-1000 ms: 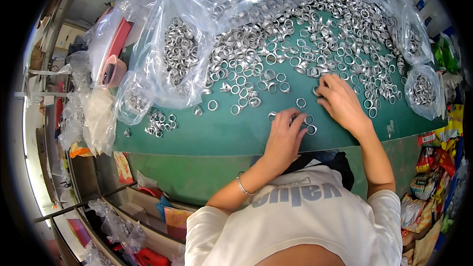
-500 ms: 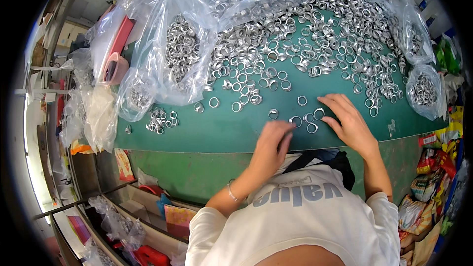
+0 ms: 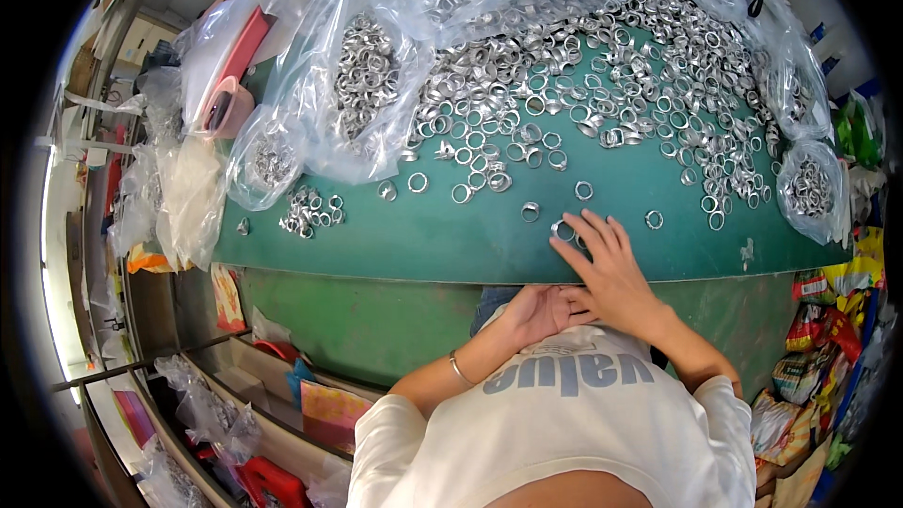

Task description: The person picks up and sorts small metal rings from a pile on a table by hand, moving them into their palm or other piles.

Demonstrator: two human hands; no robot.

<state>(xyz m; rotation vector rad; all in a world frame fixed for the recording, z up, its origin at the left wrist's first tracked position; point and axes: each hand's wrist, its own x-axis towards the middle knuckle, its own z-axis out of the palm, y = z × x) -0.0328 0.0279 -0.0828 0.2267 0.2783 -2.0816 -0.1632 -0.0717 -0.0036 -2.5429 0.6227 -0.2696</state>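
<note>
My right hand reaches over the near edge of the green table with its fingers spread. Its fingertips rest at a few silver rings and partly hide them. Just off the table edge is my left hand, palm turned up and fingers loosely stretched toward the underside of my right hand. No ring can be made out in the left palm. Single rings lie nearby: one ring to the left, another ring farther back, and a third ring to the right.
A large spread of rings covers the back of the green table. Clear plastic bags of rings stand behind and at both sides. A small ring pile lies left. Open drawers sit lower left.
My left hand has drawn back from the rings to below the table edge and turned palm up. My right hand has moved left over the rings. One ring now lies apart at the right.
</note>
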